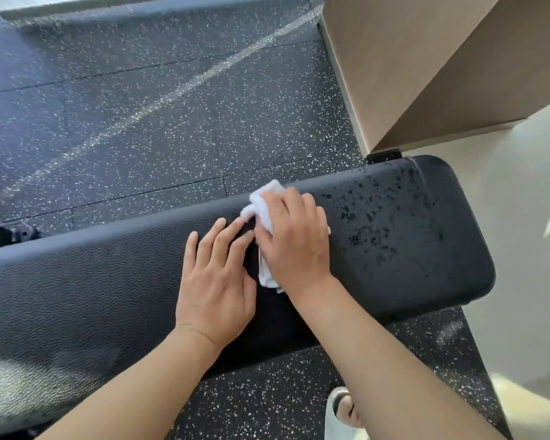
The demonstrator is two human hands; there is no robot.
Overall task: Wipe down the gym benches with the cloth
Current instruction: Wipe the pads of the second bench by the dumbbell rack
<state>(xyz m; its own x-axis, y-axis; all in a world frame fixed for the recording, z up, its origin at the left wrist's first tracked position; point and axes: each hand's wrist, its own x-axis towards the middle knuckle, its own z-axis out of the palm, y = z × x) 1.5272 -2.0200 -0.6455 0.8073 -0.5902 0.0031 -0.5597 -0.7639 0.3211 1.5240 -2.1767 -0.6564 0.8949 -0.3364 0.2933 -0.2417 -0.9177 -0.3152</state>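
A long black padded gym bench (92, 287) runs across the view from lower left to right. Its right end is speckled with wet droplets (385, 217). My right hand (294, 239) lies palm down on a crumpled white cloth (262, 201) and presses it onto the pad near the far edge; cloth shows above and below the hand. My left hand (218, 281) rests flat on the pad just left of the cloth, its fingers straight and spread, the fingertips almost touching the cloth.
Dark speckled rubber flooring (172, 106) surrounds the bench. A beige wall corner (426, 74) stands close behind the bench's right end, with a pale wall (521, 249) to the right. A bench foot (16, 233) shows at far left. My sandalled foot (343, 408) is below.
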